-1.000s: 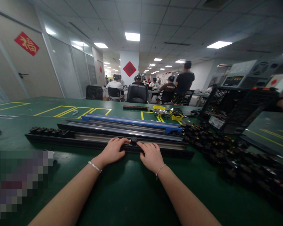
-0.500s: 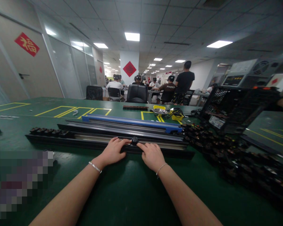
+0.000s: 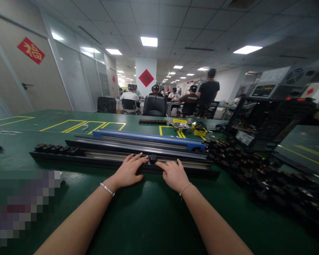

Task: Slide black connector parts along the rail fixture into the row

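Note:
Both my hands rest on a long black and silver rail (image 3: 103, 157) lying across the green table (image 3: 149, 212). My left hand (image 3: 129, 171) lies flat with fingers spread, its fingertips touching a small black part (image 3: 152, 158) seated on the rail. My right hand (image 3: 174, 173) is spread too, index finger pointing at the same part from the right. Each wrist wears a thin bracelet. Neither hand grips anything.
More rails, one blue (image 3: 149, 136), lie behind. A row of small black parts (image 3: 55, 148) sits at the left, and a heap of black parts (image 3: 268, 177) at the right. A black open case (image 3: 266, 120) stands right. People sit and stand at far tables.
My fingers have spread out and lifted a little on the rail. My hands have shifted slightly nearer to me; the small black part stays in place.

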A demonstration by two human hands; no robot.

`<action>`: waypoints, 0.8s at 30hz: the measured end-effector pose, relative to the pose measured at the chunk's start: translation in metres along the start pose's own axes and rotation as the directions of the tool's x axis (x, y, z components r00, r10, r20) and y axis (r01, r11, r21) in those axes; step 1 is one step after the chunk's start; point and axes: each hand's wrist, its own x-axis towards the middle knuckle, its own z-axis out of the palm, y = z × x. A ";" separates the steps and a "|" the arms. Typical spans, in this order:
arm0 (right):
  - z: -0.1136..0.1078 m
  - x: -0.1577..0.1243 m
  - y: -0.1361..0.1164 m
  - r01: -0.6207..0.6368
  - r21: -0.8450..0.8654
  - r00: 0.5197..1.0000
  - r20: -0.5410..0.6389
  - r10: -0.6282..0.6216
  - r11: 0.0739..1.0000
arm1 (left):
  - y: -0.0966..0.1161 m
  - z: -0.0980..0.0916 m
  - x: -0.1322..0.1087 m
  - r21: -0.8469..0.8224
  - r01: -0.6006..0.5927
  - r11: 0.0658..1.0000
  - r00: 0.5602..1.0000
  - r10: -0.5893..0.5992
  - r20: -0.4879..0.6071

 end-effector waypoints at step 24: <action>-0.007 -0.002 0.016 -0.030 0.060 0.992 0.126 0.022 0.998 | 0.000 -0.003 -0.001 0.041 -0.016 0.999 0.999 0.014 0.052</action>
